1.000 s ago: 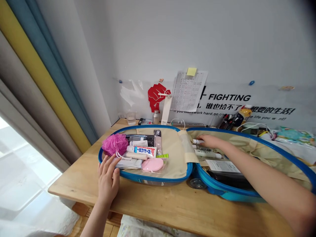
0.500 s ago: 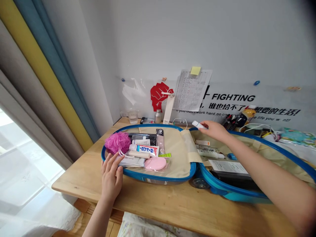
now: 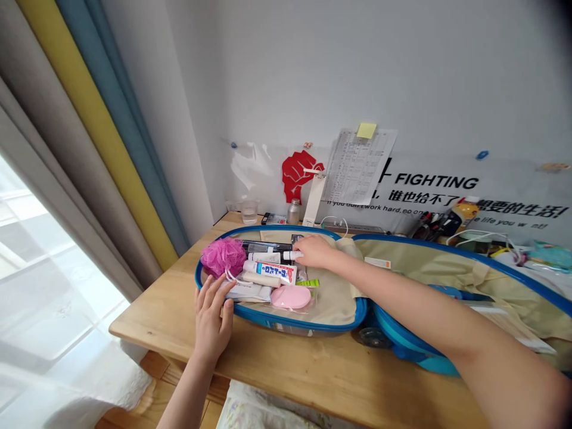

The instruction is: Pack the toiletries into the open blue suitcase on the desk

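An open blue suitcase (image 3: 286, 322) lies on a wooden desk (image 3: 313, 375). Its left half holds a pink bath pouf (image 3: 222, 256), a toothpaste tube (image 3: 276, 272), a pink round compact (image 3: 290, 297) and other tubes. My right hand (image 3: 315, 250) reaches across into that left half and is closed on a small white tube (image 3: 291, 255), which it holds among the toiletries. My left hand (image 3: 212, 316) rests flat on the suitcase's front left rim with fingers spread.
The suitcase's right half (image 3: 447, 268) has a beige lining. Along the wall stand a clear cup (image 3: 249, 211), a small metal bottle (image 3: 294, 211), a white lamp (image 3: 315, 196), pens and cables. Curtains (image 3: 89, 149) hang at the left by a window.
My right hand took a small white tube out of the suitcase's right half, lifted it and carried it left into the left half. My left hand stayed on the rim.
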Demonstrator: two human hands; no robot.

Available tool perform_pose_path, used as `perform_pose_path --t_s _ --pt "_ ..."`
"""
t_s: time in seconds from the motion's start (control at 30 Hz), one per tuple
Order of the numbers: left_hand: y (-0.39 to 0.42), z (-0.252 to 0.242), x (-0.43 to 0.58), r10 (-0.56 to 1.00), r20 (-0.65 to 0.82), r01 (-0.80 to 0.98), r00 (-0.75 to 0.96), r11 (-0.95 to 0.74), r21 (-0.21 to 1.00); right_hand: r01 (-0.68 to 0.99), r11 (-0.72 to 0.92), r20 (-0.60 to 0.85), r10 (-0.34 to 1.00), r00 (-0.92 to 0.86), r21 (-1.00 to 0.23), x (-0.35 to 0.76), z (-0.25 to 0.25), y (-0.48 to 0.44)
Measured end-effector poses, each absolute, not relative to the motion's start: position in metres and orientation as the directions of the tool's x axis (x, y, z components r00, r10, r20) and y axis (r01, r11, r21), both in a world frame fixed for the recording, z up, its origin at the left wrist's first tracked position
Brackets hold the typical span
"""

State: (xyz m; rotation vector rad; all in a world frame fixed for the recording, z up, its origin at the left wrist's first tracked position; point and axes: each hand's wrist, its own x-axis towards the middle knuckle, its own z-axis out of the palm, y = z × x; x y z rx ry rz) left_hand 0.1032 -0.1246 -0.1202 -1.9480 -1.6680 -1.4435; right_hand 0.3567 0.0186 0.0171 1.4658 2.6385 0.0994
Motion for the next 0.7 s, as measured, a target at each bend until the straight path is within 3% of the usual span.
perform_pose_path --t_s 0.27,0.7 --pt "-0.125 -0.12 0.103 0.652 0.751 0.84 -0.11 -0.342 0.42 0.832 0.541 -0.174 0.837 -0.518 0.124 0.34 0.006 0.017" --pt "-0.123 -0.119 0.103 0.629 0.77 0.845 -0.11 -0.348 0.405 0.858 0.513 -0.09 0.854 -0.512 -0.024 0.332 -0.005 0.019"
